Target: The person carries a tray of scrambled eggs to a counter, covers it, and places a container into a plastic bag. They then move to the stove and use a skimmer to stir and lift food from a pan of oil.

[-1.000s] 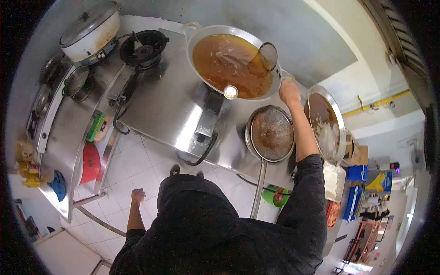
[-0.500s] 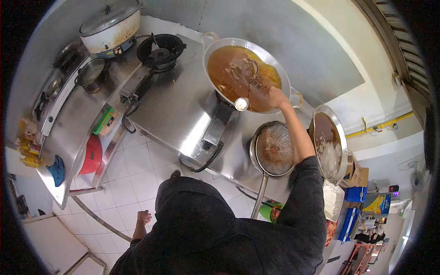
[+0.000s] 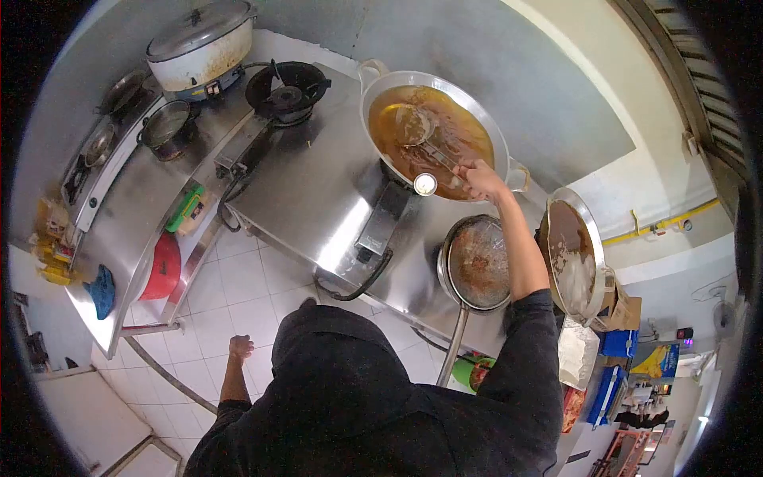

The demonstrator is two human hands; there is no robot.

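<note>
Overhead view of a person standing at a steel counter (image 3: 318, 183). The right hand (image 3: 477, 176) is reaching forward over the near rim of the wok (image 3: 373, 83) and is grasping the handle end of a skimmer (image 3: 413, 127). The skimmer's long axis is running from the hand up and to the left, so that its round mesh head is lying away from the grip, dipped in the brown oil (image 3: 461, 135) near the middle of the wok. The left hand (image 3: 239, 347) is hanging low beside the body, clenched into a loose fist, holding nothing and well apart from the counter; the right hand is by far the nearer to the wok.

Containers: the wok is holding brown oil with pale scraps floating in it. A small white-topped cup (image 3: 425, 184) is sitting at the wok's near rim, just beside the right hand. A strainer pan (image 3: 477, 262) with dark crumbs is resting below the forearm. A second pan (image 3: 574, 253), to the right, is holding brown liquid and a pale heap. A lidded pot (image 3: 203, 44) is standing at the far left, beside an unlit burner (image 3: 286, 91).
</note>
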